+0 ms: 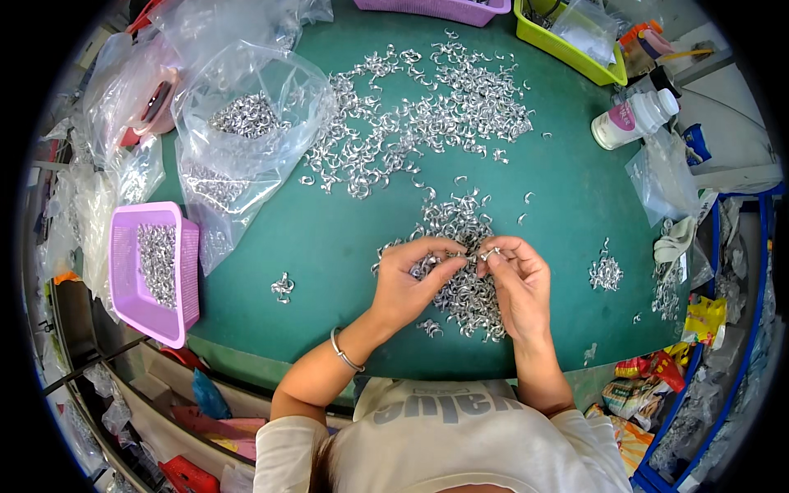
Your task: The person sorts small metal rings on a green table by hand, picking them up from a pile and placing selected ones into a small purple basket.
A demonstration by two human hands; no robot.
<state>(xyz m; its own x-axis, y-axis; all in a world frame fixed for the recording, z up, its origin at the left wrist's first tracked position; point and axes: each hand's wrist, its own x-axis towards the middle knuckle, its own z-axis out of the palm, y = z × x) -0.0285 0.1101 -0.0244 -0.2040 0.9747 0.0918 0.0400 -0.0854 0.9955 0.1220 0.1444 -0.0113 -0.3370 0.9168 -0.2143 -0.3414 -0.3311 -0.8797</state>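
White, pink-labelled bottle (631,121) beside clear bag (660,174).

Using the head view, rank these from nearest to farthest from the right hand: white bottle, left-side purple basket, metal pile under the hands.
From the right hand:
1. Metal pile: right beside it, on its left.
2. White bottle: toward the picture's upper right.
3. Purple basket: across at the far left.

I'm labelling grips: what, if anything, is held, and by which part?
The right hand pinches a small metal piece; which part, I cannot tell. Whether the left hand holds anything is unclear.
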